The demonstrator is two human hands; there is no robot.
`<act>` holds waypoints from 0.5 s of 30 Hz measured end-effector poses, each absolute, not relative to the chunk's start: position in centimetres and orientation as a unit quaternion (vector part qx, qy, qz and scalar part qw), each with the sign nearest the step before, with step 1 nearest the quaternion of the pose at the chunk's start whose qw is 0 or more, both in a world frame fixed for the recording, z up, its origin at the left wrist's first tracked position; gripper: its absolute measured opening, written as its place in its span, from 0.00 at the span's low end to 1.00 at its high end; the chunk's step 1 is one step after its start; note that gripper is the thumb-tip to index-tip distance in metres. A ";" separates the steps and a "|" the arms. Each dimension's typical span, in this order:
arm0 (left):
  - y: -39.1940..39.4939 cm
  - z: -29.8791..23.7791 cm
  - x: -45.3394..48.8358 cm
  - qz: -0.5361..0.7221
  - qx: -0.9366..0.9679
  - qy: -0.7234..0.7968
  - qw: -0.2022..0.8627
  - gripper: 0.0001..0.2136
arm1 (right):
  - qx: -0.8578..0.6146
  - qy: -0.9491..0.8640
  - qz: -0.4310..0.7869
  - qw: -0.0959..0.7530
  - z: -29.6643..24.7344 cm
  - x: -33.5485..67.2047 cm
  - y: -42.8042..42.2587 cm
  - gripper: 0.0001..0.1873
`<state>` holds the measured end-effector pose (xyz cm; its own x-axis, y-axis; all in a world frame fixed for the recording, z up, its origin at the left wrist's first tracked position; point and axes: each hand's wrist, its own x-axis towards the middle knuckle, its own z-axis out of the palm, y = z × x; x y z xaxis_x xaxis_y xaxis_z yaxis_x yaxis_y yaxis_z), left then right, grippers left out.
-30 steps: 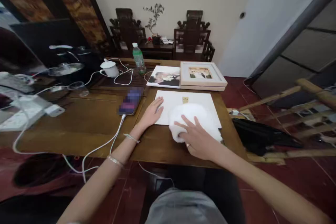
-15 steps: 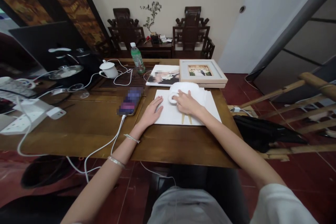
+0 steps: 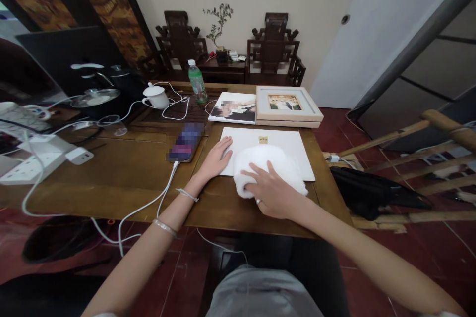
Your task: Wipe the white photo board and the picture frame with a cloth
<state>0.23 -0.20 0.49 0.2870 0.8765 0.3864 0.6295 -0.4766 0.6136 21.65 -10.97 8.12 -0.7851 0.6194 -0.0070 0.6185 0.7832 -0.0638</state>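
A flat white panel [image 3: 247, 134] lies on the wooden table, with a small gold-coloured metal plate [image 3: 263, 139] near its far edge. My left hand [image 3: 219, 157] rests flat on the panel's left edge, fingers stretched out and holding nothing. Folded thick and fluffy, a white cloth [image 3: 266, 156] covers the near part of the panel and hangs over its near edge. My right hand [image 3: 275, 193] presses on the cloth with spread fingers and grips its fold near the thumb. The panel's surface under the cloth is hidden.
Behind the panel lie a photo print [image 3: 234, 111] and stacked framed pictures [image 3: 310, 109]. Left of my left hand is a phone [image 3: 186, 142] with a cable plugged in. Farther off stand a green bottle [image 3: 198, 84], a lidded white cup [image 3: 156, 96] and a power strip [image 3: 33, 163].
My right hand has drawn the cloth from the panel's far part toward me, over its near edge. The gold plate at the far edge now shows. My left hand has stayed put.
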 end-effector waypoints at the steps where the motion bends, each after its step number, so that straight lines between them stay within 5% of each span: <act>1: -0.2 0.5 0.2 0.355 0.783 0.481 0.175 0.21 | -0.330 -0.943 0.036 0.012 8.2 21.6 -10.4 0.23; 15: 0.0 0.3 0.0 0.348 0.786 0.480 0.174 0.21 | -0.431 -0.901 -0.004 0.042 7.7 18.3 -0.2 0.23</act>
